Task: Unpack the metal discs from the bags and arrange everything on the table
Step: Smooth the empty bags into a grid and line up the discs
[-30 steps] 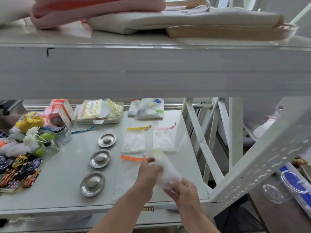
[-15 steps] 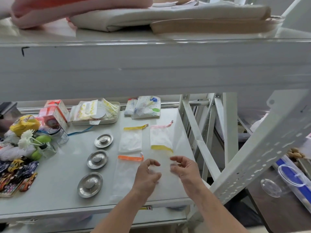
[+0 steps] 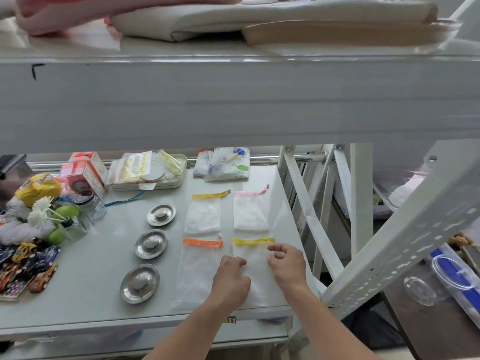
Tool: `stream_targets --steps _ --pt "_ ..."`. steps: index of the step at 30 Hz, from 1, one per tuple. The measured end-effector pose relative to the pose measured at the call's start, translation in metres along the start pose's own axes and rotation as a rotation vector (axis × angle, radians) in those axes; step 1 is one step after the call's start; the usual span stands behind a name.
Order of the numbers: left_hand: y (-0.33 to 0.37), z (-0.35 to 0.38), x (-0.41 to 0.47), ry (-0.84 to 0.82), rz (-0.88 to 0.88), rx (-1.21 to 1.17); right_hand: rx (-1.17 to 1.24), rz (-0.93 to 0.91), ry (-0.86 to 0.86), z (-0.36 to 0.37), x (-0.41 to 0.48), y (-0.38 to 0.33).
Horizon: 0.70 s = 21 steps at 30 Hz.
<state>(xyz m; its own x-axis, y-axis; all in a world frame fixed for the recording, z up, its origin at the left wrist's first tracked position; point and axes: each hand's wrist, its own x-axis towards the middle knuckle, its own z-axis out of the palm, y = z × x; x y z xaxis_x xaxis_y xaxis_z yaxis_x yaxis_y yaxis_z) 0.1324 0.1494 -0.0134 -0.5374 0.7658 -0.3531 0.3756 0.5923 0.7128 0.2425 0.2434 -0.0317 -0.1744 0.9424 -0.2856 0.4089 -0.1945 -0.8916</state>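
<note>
While both hands are resting over the near right part of the table [image 3: 85, 258], the items are lying as follows.

Left hand [image 3: 230, 276]: lying palm down, fingers loosely curled and not clenched, fingertips pressing on the left edge of the yellow-trimmed mesh bag [image 3: 255, 271]; nothing is being gripped.

Right hand [image 3: 287, 263]: hovering half open at the bag's right edge, fingers bent and spread, thumb apart from them; whether the fingertips are touching the mesh cannot be told. It is holding nothing.

Yellow-trimmed mesh bag: lying flat between the two hands, trim toward 12 o'clock.

Orange-trimmed bag [image 3: 198, 268]: lying flat just beside it at 9 o'clock.

Far yellow-trimmed bag [image 3: 204, 216] and pink-trimmed bag [image 3: 249, 214]: lying side by side at 12 o'clock from the near pair.

Metal discs, three, sitting unpacked in a slanted column at 9 o'clock from the bags: far disc [image 3: 161, 215], middle disc [image 3: 151, 243], near disc [image 3: 140, 283], each apart from the next.

Other stock: toy cars [image 3: 26, 268] and a glass jar [image 3: 91, 205] crowding the left edge; a tray of packets [image 3: 149, 174] standing at the far side.
</note>
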Motion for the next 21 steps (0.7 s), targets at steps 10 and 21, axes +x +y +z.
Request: stream_targets --steps 10,21 --pt "0.004 -0.015 -0.018 0.037 0.15 0.523 -0.451 -0.348 0.01 -0.007 -0.009 0.004" --pt "-0.009 -0.036 -0.004 0.055 0.239 0.453 -0.657 -0.472 -0.079 0.0 0.001 -0.007"
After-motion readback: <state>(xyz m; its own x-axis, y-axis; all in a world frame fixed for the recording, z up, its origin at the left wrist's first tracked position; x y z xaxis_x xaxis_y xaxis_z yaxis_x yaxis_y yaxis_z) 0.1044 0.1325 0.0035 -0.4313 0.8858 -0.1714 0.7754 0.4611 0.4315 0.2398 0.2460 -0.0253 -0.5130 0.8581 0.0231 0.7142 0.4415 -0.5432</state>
